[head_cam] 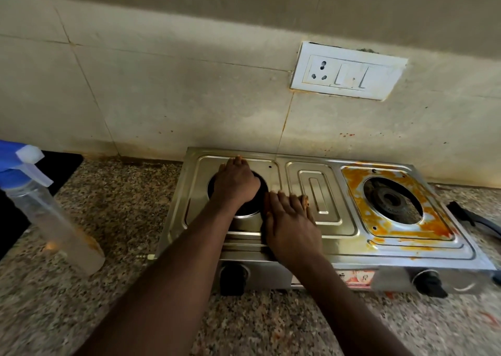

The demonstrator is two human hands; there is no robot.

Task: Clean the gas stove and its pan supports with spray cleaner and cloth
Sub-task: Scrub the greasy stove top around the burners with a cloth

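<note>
The two-burner stainless-steel gas stove point(321, 193) sits centre-right on the speckled granite bench point(122, 220). The left grip point(234, 184) lies spread flat over the stove's left burner hole. The right grip point(291, 225), fingers straight, presses a barely visible orange-stained cloth point(305, 201) beside it. A clear plastic spray bottle point(54, 220) stands at far left.

Left hand point(234, 183) stretched forward, palm down, fingers straight. Right hand point(294, 224) just beside it, nearer the body, flat, palm down, fingers together.

Speckled granite worktop point(108, 301) stretching out in front of me. Beige tiled wall point(162, 98) rising behind it, showing reddish specks low down. White socket-and-switch plate point(348, 71) sitting on wall, upper right. Black slab point(63, 170) lying at my far left, running out of view.
</note>
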